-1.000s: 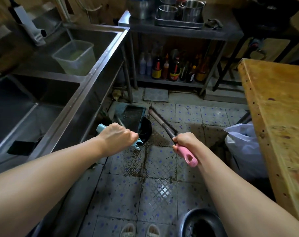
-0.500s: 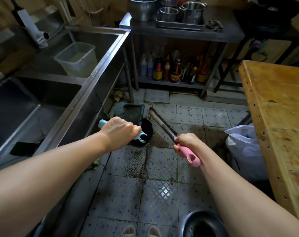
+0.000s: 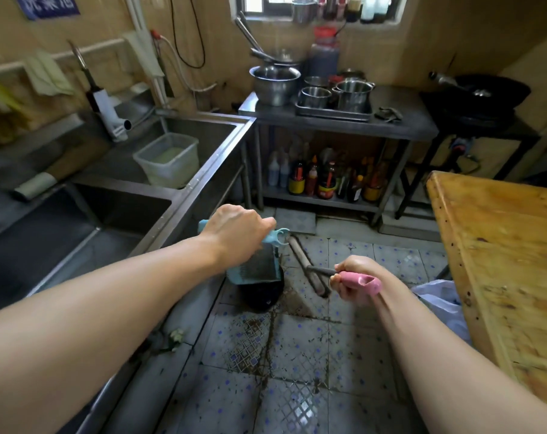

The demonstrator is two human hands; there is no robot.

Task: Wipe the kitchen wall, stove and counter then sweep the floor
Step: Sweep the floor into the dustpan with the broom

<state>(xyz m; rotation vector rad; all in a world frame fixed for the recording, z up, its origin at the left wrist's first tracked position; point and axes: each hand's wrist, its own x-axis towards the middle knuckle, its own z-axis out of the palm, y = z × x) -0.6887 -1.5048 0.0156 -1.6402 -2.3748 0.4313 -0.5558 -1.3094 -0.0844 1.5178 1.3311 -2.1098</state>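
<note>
Left hand [image 3: 234,234] has lifted the gripped pale-blue plastic dustpan [image 3: 256,267] off the tiled floor [image 3: 297,355], tipping it over a black bin [image 3: 261,296]; right hand [image 3: 355,277] holds the pink-handled broom [image 3: 316,272], so this sweep looks finished.

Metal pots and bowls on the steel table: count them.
4 clearly visible: a big bowl at the left, and on the tray two small pots and one larger pot. Others may hide behind.

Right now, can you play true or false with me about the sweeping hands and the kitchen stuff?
1. The left hand grips a blue dustpan handle. True.
2. The right hand is empty. False: it grips the pink broom handle.
3. A plastic tub sits in the sink. True.
4. The wooden table is on the left. False: it is on the right.
5. Bottles stand on the lower shelf. True.
</note>
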